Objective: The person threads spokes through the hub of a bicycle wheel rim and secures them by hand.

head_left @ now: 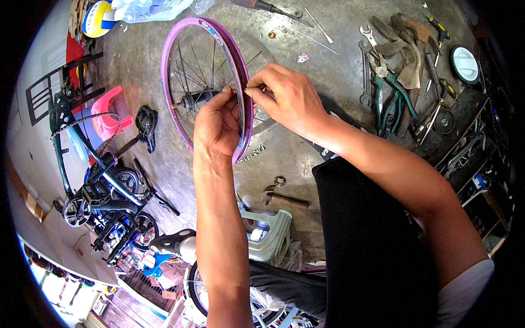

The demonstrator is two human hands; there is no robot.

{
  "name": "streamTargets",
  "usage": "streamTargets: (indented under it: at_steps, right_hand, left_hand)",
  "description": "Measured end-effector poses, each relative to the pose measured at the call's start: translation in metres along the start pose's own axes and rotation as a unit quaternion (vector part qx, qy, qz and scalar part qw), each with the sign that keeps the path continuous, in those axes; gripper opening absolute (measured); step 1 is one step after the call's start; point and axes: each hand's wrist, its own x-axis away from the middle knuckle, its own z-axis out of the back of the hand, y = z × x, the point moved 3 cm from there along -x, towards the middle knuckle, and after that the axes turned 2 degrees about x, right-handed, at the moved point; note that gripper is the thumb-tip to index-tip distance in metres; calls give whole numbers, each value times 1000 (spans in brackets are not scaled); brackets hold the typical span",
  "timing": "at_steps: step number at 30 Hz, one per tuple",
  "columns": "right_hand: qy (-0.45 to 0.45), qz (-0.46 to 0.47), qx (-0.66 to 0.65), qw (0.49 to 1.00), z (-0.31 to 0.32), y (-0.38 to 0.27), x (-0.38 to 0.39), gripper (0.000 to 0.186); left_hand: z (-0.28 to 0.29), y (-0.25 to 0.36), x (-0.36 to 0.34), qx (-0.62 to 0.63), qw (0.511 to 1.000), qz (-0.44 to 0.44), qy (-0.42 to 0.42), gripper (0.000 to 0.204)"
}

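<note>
A purple bicycle wheel (165, 71) stands upright in front of me, with dark spokes running from its black hub (188, 102). Some spokes fan out loosely. My left hand (217, 123) reaches to the inner side of the rim, its palm against it and its thumb and fingers curled by the spoke ends. On the outer side, my right hand (287, 98) pinches thumb and forefinger together at the rim's channel. Whatever small piece sits in that pinch is too hidden to name.
Pliers (391, 101), wrenches (365, 71) and work gloves (404, 54) lie on the floor at right. A hammer (287, 200) and a pale green stool (276, 235) are nearer. Bicycle frames (90, 147) and a pink stool (109, 112) crowd the left; a screwdriver (268, 6) lies ahead.
</note>
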Motion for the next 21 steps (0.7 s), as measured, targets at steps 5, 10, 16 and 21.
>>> streamTargets:
  at_steps: [5,10,16,21]
  right_hand:
    - [-16,30,79,996,5,-7,0,16]
    - [-46,43,125,990,1,-13,-5,17]
    - [-117,35,131,984,8,-17,-11,18]
    - [-131,59,124,982,1,-11,-17,20]
  left_hand:
    - [-4,-4,0,-2,1000,-5,9,25]
    - [1,-5,-2,2,999,-5,33,23]
    - [0,-4,0,9,999,-12,34,24]
    - [1,-6,1,7,999,-13,39,23]
